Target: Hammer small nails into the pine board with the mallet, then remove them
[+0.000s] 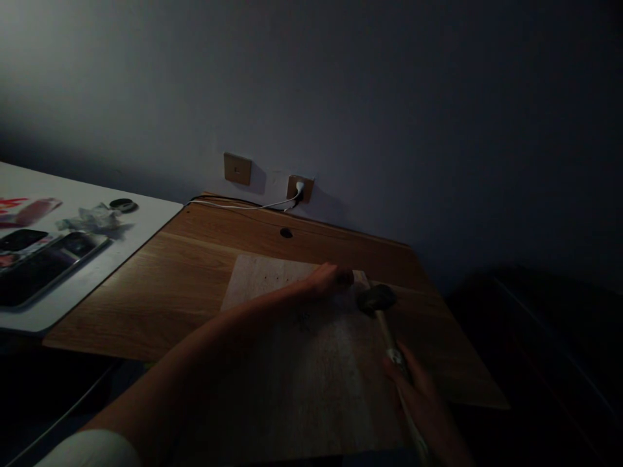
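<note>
My right hand (413, 383) is wrapped round the handle of a hammer (377, 299). The hammer's dark head is up, close to the right edge of a wooden board (311, 389). At the board's far right part, my left hand (331, 280) is closed with its fingers curled in. Shadow hides what its fingertips hold, if anything. A short gap lies between the hammer head and my left hand. Several small dark dots mark the far left part of the board, left of my left hand.
Under the board is a wooden table (146, 285) with a round dark cable hole (286, 233). Cables run along the back to a wall socket (300, 188). A white tabletop (160, 206) adjoins on the left, bearing a dark flat device (43, 272) and crumpled clear plastic (100, 219).
</note>
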{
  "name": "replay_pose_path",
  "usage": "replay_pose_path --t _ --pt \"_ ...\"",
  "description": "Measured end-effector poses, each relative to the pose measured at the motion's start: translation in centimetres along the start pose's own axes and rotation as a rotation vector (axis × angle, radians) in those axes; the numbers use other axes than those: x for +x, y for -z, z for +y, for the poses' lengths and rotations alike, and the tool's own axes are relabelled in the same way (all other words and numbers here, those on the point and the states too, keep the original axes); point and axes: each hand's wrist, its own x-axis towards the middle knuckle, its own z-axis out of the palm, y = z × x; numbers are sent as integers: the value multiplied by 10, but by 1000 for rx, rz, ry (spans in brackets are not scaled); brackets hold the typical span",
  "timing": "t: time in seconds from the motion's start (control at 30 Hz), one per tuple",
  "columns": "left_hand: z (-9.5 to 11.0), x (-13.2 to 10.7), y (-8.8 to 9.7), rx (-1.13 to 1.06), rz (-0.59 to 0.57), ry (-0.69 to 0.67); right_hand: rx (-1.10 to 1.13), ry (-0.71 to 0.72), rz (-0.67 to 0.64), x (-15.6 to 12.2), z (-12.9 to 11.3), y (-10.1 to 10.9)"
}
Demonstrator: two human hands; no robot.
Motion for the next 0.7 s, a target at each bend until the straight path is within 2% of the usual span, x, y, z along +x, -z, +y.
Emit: replay_pose_path --t 0.1,0.37,0.57,0.7 --pt "-2 0 -2 17 -4 -7 65 -144 -48 -3 -9 -3" --pt "2 0 0 11 -50 -18 156 -214 -114 -5 -8 -6" --pt "7 -3 4 -22 -11 37 237 -217 -104 -1 -15 -6" --pt "7 -3 4 -36 -14 56 279 -156 -66 3 -21 -12"
